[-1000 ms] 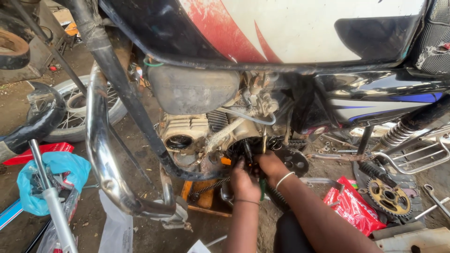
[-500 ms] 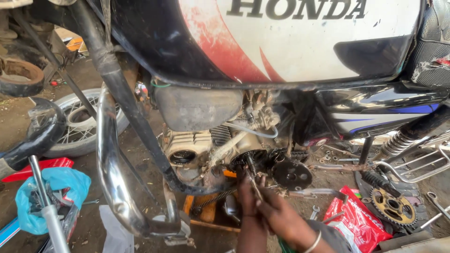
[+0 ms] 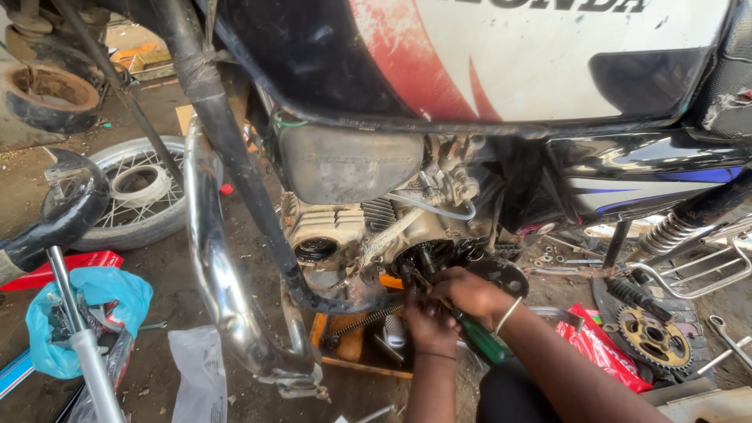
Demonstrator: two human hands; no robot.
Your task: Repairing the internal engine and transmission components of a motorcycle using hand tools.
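Both hands back up at the open engine side, screwdriver in.

Right hand point(image 3: 468, 291) has come up from lower down and grips a green-handled screwdriver point(image 3: 479, 341), tip at the open engine case point(image 3: 427, 257) under the motorcycle's tank point(image 3: 548, 55). Left hand point(image 3: 427, 321) is closed around a small part just below; can't tell which. Loose sprocket point(image 3: 652, 339) and spoked wheel point(image 3: 137, 192) lie on the floor, well apart.

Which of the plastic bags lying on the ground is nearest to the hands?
The red bag, right of the right hand beside the gold sprocket. The blue bag and the clear one lie farther left, beyond the exhaust pipe.
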